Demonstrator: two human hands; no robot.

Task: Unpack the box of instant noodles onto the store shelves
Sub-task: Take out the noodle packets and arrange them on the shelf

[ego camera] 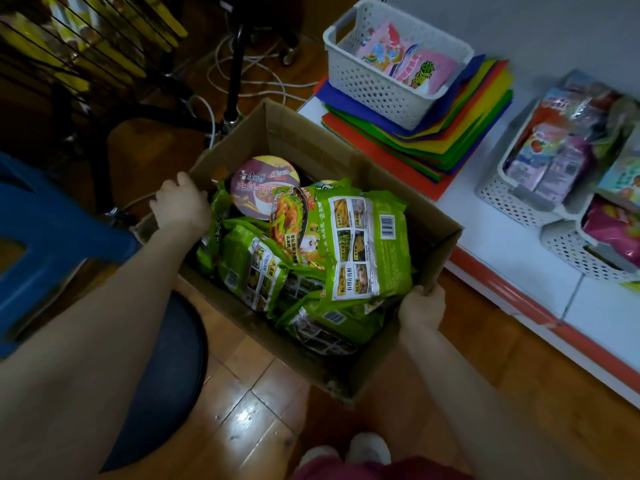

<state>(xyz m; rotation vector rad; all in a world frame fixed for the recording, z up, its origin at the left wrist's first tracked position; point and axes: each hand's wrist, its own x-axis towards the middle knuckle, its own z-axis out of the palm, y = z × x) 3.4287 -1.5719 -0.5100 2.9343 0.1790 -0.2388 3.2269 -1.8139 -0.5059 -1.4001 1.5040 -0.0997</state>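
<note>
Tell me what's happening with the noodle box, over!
Left hand and right hand grip box rims. Box packed with green noodle packs, beside shelf. Baskets, coloured sheets crowd shelf.

Two bare forearms [104,323], maroon clothing [374,472] below, pale rounded shoes [369,448]

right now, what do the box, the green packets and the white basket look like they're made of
Box: looks like brown cardboard, matte, with folded flaps and creased walls.
Green packets: probably thin plastic film; glossy, crinkled, printed with pictures and a barcode.
White basket: seems to be moulded hard plastic, smooth, with regular holes through its walls.
</note>
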